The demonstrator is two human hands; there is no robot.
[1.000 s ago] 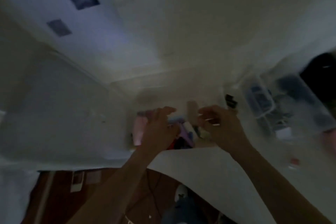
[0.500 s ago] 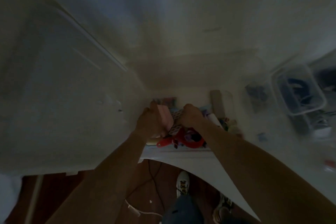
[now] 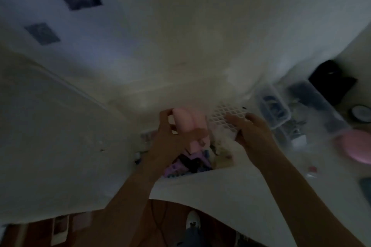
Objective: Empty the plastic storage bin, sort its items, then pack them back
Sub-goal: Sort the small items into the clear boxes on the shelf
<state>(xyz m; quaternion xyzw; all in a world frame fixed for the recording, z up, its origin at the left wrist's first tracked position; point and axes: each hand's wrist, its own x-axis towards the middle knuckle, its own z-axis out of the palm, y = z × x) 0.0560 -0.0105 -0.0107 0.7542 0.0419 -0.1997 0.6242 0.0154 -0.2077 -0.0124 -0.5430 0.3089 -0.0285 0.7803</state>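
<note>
Roughly, L to R: dim, blurry head view. Left hand (image 3: 170,136) was curled shut round a soft pink item (image 3: 183,121), lifted above the plastic storage bin (image 3: 200,182); what the item was, can't tell. Right hand (image 3: 254,134) pinched a white mesh piece (image 3: 226,116) by its near edge, fingers closed on it, also raised over the bin. Bin sat directly under both hands at the white table's (image 3: 261,196) near edge, w/ purple and dark bits still inside (image 3: 180,166), so emptying looked only partly done. Judgement: step in hand = lifting two items out to set aside. To do it well, prob raise both clear of the bin wall before swinging out, and keep the mesh level so it doesn't snag what's underneath. Right of the hands a clear container (image 3: 273,106) w/ dark contents stood near, then a pink round thing (image 3: 359,146) at the far R edge, so that side looked crowded. Open room seemed better far side of the bin and to the left, where the surface looked bare, tho too blurry to be sure. Table edge ran close below the bin; anything dropped near side could go to the floor.
</note>
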